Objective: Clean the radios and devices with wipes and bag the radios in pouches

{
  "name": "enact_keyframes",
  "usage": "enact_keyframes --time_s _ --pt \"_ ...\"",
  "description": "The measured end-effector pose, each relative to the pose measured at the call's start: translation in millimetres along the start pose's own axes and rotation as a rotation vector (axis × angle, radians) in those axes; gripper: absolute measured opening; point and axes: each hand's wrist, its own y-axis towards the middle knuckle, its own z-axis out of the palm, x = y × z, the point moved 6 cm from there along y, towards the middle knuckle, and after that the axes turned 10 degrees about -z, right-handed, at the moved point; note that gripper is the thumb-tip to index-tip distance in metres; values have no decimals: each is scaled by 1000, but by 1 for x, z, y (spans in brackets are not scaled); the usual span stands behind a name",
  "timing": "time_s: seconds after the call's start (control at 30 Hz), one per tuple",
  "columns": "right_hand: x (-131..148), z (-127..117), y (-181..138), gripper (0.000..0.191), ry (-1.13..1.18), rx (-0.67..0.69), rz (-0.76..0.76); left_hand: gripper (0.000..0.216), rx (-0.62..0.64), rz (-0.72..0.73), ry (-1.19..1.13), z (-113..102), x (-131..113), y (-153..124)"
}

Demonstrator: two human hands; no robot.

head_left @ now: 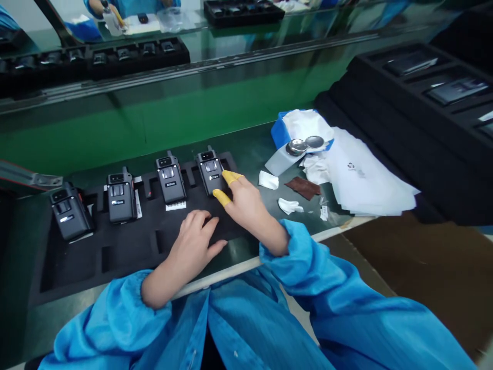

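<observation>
Several black handheld devices like walkie-talkies, with short antenna stubs and "Riton" labels, lie in a row in a black foam tray (131,245). My right hand (246,201), with yellow finger cots on thumb and index finger, pinches the lower right edge of the rightmost walkie-talkie (209,169). My left hand (194,241) rests over the tray's front part, its fingers loosely bent and thumb apart, holding nothing. Nearest to it lies another walkie-talkie (171,181), a white label strip (176,205) at its lower end. Further left are a third walkie-talkie (120,198) and a tilted walkie-talkie (71,213).
Right of the tray are a blue box (280,132) of white wipes, a metal-capped bottle (283,158), a brown cloth (303,188) and white sheets (362,174). Stacked black trays (400,113) stand far right. Behind a green divider (231,97), another person works.
</observation>
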Motion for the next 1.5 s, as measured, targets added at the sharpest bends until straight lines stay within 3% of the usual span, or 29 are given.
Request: enact_keyframes --time_s 0.13,0.3,0.4,0.47,0.57,0.7,0.8,1.03,1.13,1.33,1.5 --pt "-17 -50 -24 33 0 -227 -95 36 6 89 91 7 -1 -5" --pt "-54 -129 -56 29 -125 -442 69 24 -29 125 132 3 -2 -12" --pt "-72 -153 -71 27 -212 -443 153 25 -46 177 121 0 -3 -17" --pt "-86 -148 -78 26 -210 -338 172 25 -43 198 115 1 -2 -20" --pt "-104 -121 -84 25 -154 -119 150 24 -36 205 106 3 1 -24" --pt "-114 -87 -88 18 -152 103 10 29 -54 201 99 -4 -1 -23" --pt "-117 -76 -88 21 -251 193 -65 34 -93 199 111 -15 -11 -13" --pt "-118 -74 -75 26 -345 168 -134 51 -168 -159 109 -33 -6 43" --pt "-113 -88 -72 26 -315 136 -102 61 -143 -219 123 -39 -4 60" --pt "-94 -153 -36 28 -374 -273 -91 80 -113 -266 247 -37 -16 96" --pt "-97 -142 7 29 -519 -122 -114 79 -189 -321 306 -26 -20 113"
